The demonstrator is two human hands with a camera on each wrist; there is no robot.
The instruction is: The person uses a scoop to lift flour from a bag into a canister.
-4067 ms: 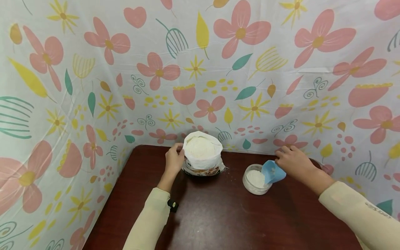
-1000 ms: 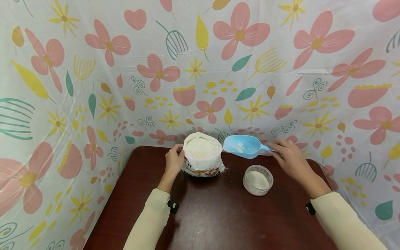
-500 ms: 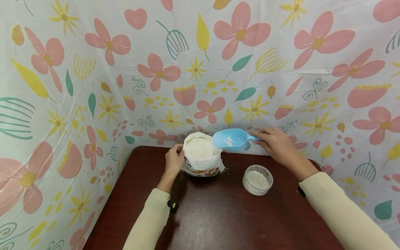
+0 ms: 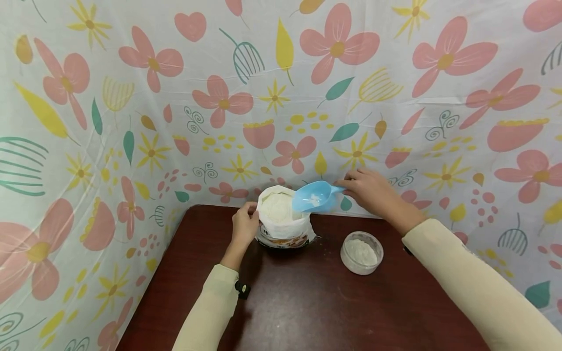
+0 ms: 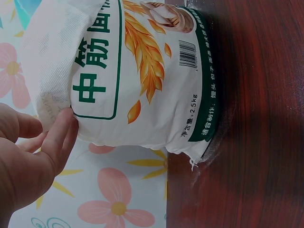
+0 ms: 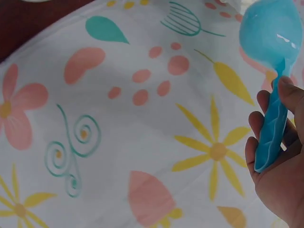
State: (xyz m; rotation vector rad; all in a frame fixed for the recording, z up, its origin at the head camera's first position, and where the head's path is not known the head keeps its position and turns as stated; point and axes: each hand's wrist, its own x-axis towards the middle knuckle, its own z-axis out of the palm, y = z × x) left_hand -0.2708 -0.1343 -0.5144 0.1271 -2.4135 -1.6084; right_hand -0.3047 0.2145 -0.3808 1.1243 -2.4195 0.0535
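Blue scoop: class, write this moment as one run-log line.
left grip: holds flour bag | right grip: holds blue scoop | scoop: at bag's mouth, white powder inside | bowl: on table, more powder inside

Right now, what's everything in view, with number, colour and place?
table: one, maroon, underneath
bag: one, white with green print, at table's back
bowl: one, clear, right of bag
scoop: one, blue, at bag's mouth
powder: uncountable, whitish, in bag, bowl, scoop; traces on table
floral backdrop: count unclear, white, behind table
wrist devices: two, black, at cuffs
sleeves: two, cream, at lower edge
left hand: one, pinching bag's rim
right hand: one, gripping scoop's handle
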